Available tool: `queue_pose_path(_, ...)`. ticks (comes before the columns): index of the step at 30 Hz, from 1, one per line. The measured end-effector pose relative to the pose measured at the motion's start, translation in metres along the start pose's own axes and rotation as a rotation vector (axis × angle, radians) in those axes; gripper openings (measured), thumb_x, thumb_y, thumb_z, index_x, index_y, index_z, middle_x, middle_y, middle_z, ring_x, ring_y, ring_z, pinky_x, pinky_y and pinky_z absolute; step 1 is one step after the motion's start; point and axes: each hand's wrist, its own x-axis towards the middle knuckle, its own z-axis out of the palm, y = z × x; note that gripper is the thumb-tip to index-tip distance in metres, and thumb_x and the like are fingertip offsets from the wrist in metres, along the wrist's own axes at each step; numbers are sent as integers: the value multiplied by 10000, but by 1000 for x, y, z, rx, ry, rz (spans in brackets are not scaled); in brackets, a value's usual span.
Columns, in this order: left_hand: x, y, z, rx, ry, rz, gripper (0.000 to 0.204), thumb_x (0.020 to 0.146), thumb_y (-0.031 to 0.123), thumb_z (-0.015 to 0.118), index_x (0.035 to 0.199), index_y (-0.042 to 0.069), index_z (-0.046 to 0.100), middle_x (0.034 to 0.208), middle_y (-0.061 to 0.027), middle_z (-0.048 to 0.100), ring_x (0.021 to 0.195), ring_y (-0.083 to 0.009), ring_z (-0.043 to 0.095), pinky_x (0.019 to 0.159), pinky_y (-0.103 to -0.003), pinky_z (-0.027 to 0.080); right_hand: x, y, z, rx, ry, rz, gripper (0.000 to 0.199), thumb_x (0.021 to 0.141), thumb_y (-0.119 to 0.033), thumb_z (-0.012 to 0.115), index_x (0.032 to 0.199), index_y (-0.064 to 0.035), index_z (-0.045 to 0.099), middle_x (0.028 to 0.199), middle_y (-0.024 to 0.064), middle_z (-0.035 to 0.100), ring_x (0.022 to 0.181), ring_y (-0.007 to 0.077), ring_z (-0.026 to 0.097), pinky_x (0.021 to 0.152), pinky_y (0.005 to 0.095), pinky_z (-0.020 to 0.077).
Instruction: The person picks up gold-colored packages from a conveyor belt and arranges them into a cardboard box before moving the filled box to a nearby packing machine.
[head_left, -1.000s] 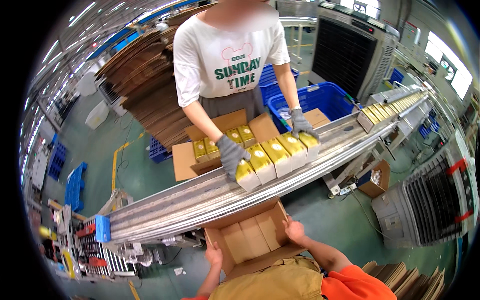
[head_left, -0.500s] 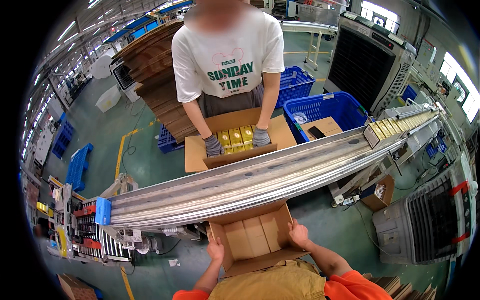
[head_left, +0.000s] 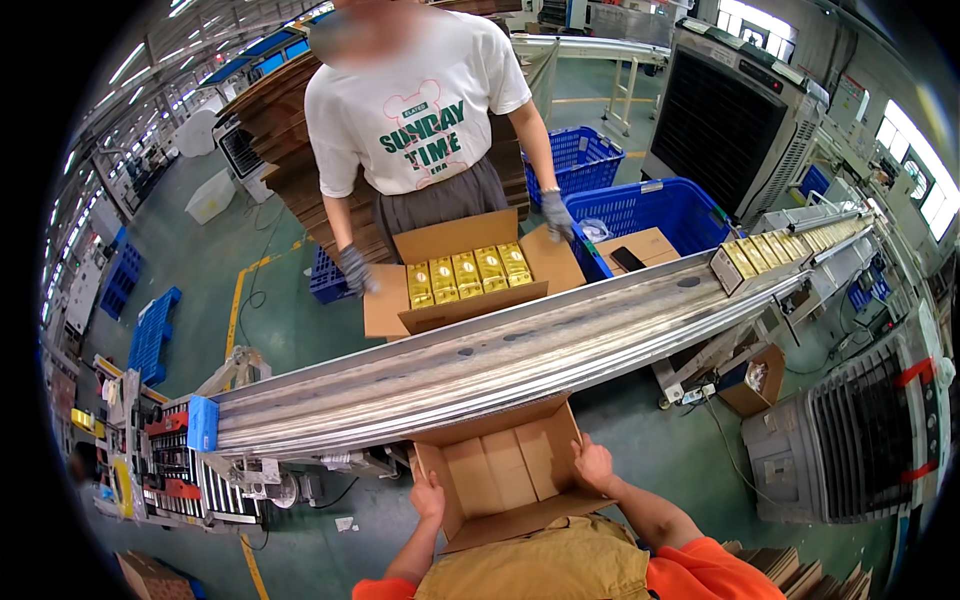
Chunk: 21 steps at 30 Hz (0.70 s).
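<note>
Carton [head_left: 548, 455], brown and open-topped, was held level between two bare hands: the left hand [head_left: 428, 496] was closed on its left wall and the right hand [head_left: 596, 467] on its right wall, each thumb at the rim. Bottom panels met at a seam inside it. Green floor [head_left: 310, 555] with yellow lines lay below. Just beyond, a metal-edged conveyor [head_left: 400, 375] crossed the view, bearing a blue block [head_left: 203, 424] at its left end and a row of yellow-topped boxes [head_left: 765, 250] toward its right; any print on these was too small to read. Across the conveyor, a second carton [head_left: 475, 307] with spread flaps contained yellow packs [head_left: 465, 272] in rows, their tops marked with pale ovals. Behind it stood a co-worker [head_left: 440, 215], grey-gloved hands [head_left: 355, 270] parted to either side; contact with the flaps could not be told. The white shirt [head_left: 345, 120] bore large green lettering and a pink outline figure. At right, a blue crate [head_left: 685, 207] contained cardboard with a dark phone [head_left: 628, 259] on it. Farther back stood another blue crate [head_left: 575, 165], stacked flat cardboard [head_left: 270, 130] and a large air cooler [head_left: 705, 125].
</note>
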Motion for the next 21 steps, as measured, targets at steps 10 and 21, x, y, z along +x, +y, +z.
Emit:
queue_pose_path(10,2,1,2,47,12,2,432,875,264,525,1261,83,459,879,-260,636,825,-450,599,721,-520,466,1,0,-1,9,-5,2,351,920,-323,475,1143,-55,514,689,248,611,656,446,596,610,533,481)
queue_pose_path(21,7,-19,17,65,75,79,492,874,226,544,1322,80,404,804,-256,633,747,-443,604,650,-506,469,-2,2,-1,18,-35,44,398,920,-346,467,1184,-51,500,699,242,619,659,436,602,606,524,486)
